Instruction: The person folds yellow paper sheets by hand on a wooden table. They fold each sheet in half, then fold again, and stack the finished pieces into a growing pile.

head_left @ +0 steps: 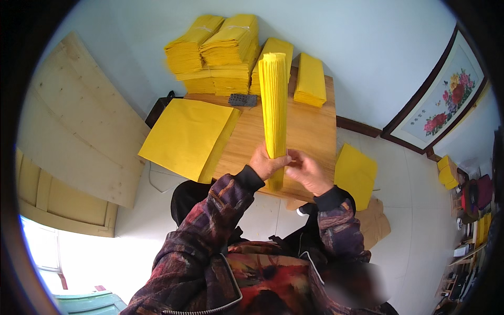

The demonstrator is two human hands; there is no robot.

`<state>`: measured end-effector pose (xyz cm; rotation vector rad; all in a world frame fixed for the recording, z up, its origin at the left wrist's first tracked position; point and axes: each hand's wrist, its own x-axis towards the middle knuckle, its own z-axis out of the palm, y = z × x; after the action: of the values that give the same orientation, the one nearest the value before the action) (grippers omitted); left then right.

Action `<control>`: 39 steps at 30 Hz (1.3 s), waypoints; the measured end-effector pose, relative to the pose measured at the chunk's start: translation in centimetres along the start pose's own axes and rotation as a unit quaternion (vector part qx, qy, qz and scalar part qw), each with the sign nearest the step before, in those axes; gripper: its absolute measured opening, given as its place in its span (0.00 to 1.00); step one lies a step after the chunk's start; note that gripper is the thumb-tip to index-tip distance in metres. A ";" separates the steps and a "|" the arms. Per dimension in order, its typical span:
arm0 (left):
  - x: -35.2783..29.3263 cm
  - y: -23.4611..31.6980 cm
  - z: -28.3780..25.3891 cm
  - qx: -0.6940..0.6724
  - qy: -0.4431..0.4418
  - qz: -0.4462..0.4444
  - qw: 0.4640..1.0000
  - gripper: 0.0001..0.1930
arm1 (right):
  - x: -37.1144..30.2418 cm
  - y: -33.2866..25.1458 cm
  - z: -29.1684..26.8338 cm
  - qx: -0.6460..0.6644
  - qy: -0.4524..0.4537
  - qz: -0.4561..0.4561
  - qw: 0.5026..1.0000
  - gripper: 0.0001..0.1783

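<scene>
In front of me stands a tall, narrow bundle of yellow paper, its many sheet edges showing as fine upright lines. My left hand is wrapped round it near its lower end, thumb across the front. Close against the bundle's right side is my right hand, with thumb and fingertips drawn together. Whatever lies between those fingertips is too small to make out. Under the bundle is a wooden table. A wide stack of flat yellow sheets lies to the left of my hands.
Tied yellow paper stacks are piled at the table's back, beside another yellow stack. A dark grey block lies before them. More yellow paper is right of the table. A wooden board leans at left; a framed flower picture stands at right.
</scene>
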<state>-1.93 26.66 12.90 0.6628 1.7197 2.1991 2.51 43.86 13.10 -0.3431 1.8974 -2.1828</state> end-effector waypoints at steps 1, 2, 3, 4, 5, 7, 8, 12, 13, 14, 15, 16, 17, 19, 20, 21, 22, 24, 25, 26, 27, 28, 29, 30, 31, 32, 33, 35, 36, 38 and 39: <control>-0.4 0.0 -0.1 -0.014 -0.008 -0.014 1.000 0.10 | 0.1 -0.5 -0.6 0.022 0.005 -0.020 1.000 0.25; -0.8 0.0 0.0 -0.033 -0.022 -0.023 0.999 0.11 | 0.3 -1.0 -1.0 0.035 0.046 0.001 0.998 0.24; -1.1 0.0 0.1 -0.065 -0.040 -0.047 0.996 0.13 | 0.3 -1.4 -1.4 0.004 0.030 -0.037 0.999 0.25; -1.4 -0.1 0.3 -0.103 -0.060 -0.068 0.991 0.14 | 0.6 -1.7 -1.6 0.032 0.004 -0.037 0.999 0.25; -1.7 -0.1 0.6 -0.141 -0.081 -0.091 0.983 0.14 | 0.9 -1.7 -1.4 0.062 -0.008 -0.029 0.998 0.25; -2.2 -0.3 1.3 -0.194 -0.115 -0.120 0.967 0.16 | 1.4 -2.1 -1.3 0.096 -0.071 -0.005 0.993 0.25; -2.4 -0.4 1.6 -0.206 -0.120 -0.129 0.962 0.16 | 1.5 -2.1 -1.1 0.104 -0.068 0.007 0.992 0.26; -2.9 -0.5 1.6 -0.235 -0.152 -0.153 0.948 0.17 | 1.4 -2.4 -0.2 0.139 -0.090 0.007 0.986 0.29; -3.0 -0.5 1.4 -0.235 -0.163 -0.161 0.945 0.18 | 1.2 -2.6 0.0 0.144 -0.101 0.006 0.984 0.29; -3.1 -0.5 1.3 -0.232 -0.169 -0.162 0.944 0.18 | 1.1 -2.8 0.2 0.147 -0.104 0.004 0.984 0.29; -3.1 -0.5 1.3 -0.228 -0.177 -0.163 0.944 0.19 | 1.0 -3.0 0.6 0.160 -0.091 0.000 0.983 0.29; -3.1 -0.6 1.3 -0.223 -0.188 -0.161 0.943 0.19 | 0.9 -3.1 1.0 0.173 -0.070 -0.003 0.982 0.28; -3.1 -0.6 1.4 -0.229 -0.201 -0.170 0.937 0.20 | 0.7 -3.3 1.2 0.181 -0.059 -0.006 0.982 0.27; -3.3 -0.7 1.7 -0.242 -0.232 -0.185 0.924 0.21 | 0.6 -3.9 1.4 0.184 -0.079 0.006 0.980 0.30; -3.4 -0.8 1.9 -0.273 -0.247 -0.178 0.912 0.19 | 0.6 -4.1 1.4 0.182 -0.094 0.011 0.979 0.31; -3.5 -0.9 2.0 -0.302 -0.263 -0.171 0.900 0.17 | 0.6 -4.2 1.6 0.199 -0.094 0.012 0.976 0.34; -3.6 -1.0 2.1 -0.333 -0.279 -0.168 0.885 0.16 | 0.7 -4.2 1.8 0.204 -0.102 0.008 0.974 0.32; -3.7 -1.0 1.7 -0.325 -0.291 -0.183 0.881 0.19 | 0.9 -4.0 2.0 0.224 -0.118 -0.005 0.968 0.29; -3.6 -1.1 1.5 -0.308 -0.282 -0.198 0.887 0.20 | 1.0 -3.8 2.1 0.222 -0.075 -0.008 0.972 0.26; -3.7 -1.1 1.2 -0.293 -0.275 -0.214 0.890 0.21 | 1.2 -3.6 2.2 0.219 -0.033 -0.013 0.975 0.23; -3.6 -1.1 0.9 -0.235 -0.250 -0.209 0.916 0.26 | 1.3 -3.3 2.3 0.213 0.005 -0.015 0.977 0.20; -3.7 -1.2 0.9 -0.145 -0.198 -0.155 0.957 0.27 | 1.6 -3.0 2.4 0.176 0.079 -0.030 0.981 0.18; -3.7 -1.3 1.1 -0.053 -0.145 -0.100 0.983 0.28 | 2.0 -2.8 2.5 0.136 0.151 -0.042 0.978 0.16; -3.9 -1.5 1.2 0.047 -0.082 -0.061 0.994 0.29 | 2.4 -2.5 2.7 0.095 0.227 -0.050 0.968 0.14; -4.2 -1.7 1.6 0.251 -0.031 -0.020 0.967 0.32 | 2.8 -2.1 3.1 0.103 0.274 -0.067 0.954 0.11; -4.4 -1.9 2.1 0.300 -0.006 -0.041 0.953 0.32 | 3.0 -1.8 3.5 0.114 0.280 -0.067 0.951 0.10; -4.9 -2.3 2.8 0.349 0.025 -0.088 0.933 0.32 | 3.1 -1.5 3.9 0.124 0.293 -0.062 0.946 0.10; -5.3 -2.8 3.5 0.397 0.081 -0.111 0.907 0.29 | 3.0 -1.0 4.3 0.158 0.288 -0.041 0.944 0.10; -5.1 -2.9 3.2 0.332 0.056 -0.032 0.941 0.27 | 2.9 -1.0 4.3 0.184 0.252 -0.023 0.950 0.10; -4.8 -3.1 2.5 0.191 0.009 0.159 0.969 0.22 | 2.3 -1.3 3.7 0.236 0.175 0.014 0.956 0.12; -5.1 -2.8 1.5 0.085 -0.083 0.036 0.992 0.22 | 1.8 -1.4 3.4 0.262 0.128 0.004 0.957 0.13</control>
<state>3.05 26.21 9.49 0.9342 1.8349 1.9950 1.83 40.28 15.02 0.0490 1.3296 -2.7122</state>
